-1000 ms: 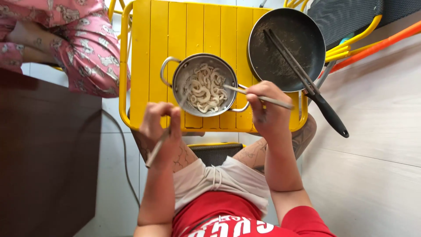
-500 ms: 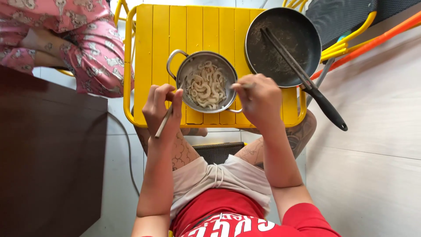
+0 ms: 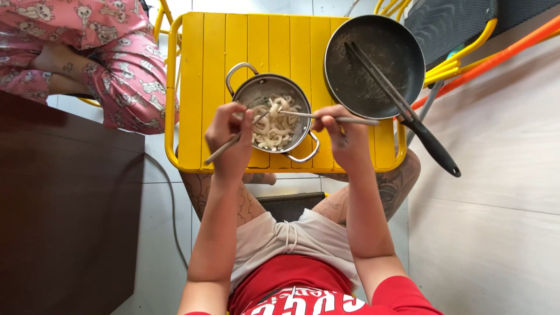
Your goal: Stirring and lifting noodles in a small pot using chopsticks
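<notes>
One utensil is pinched by each hand, left hand [image 3: 229,140] and right hand [image 3: 344,140], tips sunk in the noodles [image 3: 275,125] beyond the fingers.

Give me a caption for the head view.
Both hands dip utensils into a noodle pot on a yellow table.

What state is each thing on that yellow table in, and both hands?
Steel pot: upright, uncovered, holds pale noodles.
Dark frying pan: no food inside, long black utensil lying across it.
Left hand: closed around a thin utensil reaching into the pot.
Right hand: closed around a metal utensil over the noodles.
</notes>
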